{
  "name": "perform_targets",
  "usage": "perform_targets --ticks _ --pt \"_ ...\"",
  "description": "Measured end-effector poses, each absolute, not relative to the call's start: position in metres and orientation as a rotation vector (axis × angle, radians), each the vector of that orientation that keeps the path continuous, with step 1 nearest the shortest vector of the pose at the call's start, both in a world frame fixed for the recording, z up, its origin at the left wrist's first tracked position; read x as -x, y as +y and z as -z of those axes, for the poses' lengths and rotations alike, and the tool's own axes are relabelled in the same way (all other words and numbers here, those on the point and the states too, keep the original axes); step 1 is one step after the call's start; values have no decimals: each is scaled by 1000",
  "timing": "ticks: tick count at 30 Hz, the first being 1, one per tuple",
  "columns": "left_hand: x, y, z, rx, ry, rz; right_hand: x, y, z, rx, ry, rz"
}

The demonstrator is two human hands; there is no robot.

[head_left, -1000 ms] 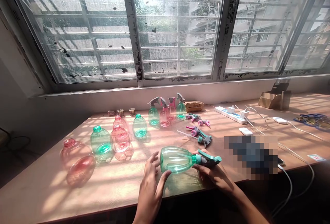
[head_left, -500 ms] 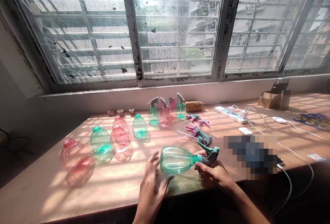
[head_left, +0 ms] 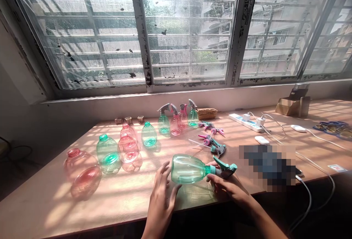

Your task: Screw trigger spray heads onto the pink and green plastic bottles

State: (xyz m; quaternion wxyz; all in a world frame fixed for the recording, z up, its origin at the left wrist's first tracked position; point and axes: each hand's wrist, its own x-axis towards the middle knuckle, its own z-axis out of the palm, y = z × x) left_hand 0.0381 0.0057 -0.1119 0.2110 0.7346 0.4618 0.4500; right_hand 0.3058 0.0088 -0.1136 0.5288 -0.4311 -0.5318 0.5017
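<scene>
Sunlit wooden table (head_left: 165, 202) below barred window (head_left: 189, 33); green bottle (head_left: 188, 169) at right hand (head_left: 224, 185).

Clear, glossy green plastic on this bottle (head_left: 187, 169), smooth all over, and its spray head (head_left: 225, 167) looks like smoother, opaque plastic! Glossy see-through pink plastic on the leftmost bottle (head_left: 82, 173); a smooth, wood-like tabletop (head_left: 115, 202); rough, flaking paint on the window frame (head_left: 143, 44).

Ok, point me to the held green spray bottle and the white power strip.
Held green spray bottle (head_left: 187, 169), head view: middle of its body.
White power strip (head_left: 249, 124), head view: upper face, near middle.
</scene>
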Motion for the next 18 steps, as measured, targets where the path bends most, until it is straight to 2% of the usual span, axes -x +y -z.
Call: perform_targets --ticks 8,18 --pt "-40 5 104 -1917 1355 -1211 -302 11 104 1045 -1423 -1146" --pt "-40 2 107 -1973 1337 -1188 -306 15 127 963 -1155 -1308"
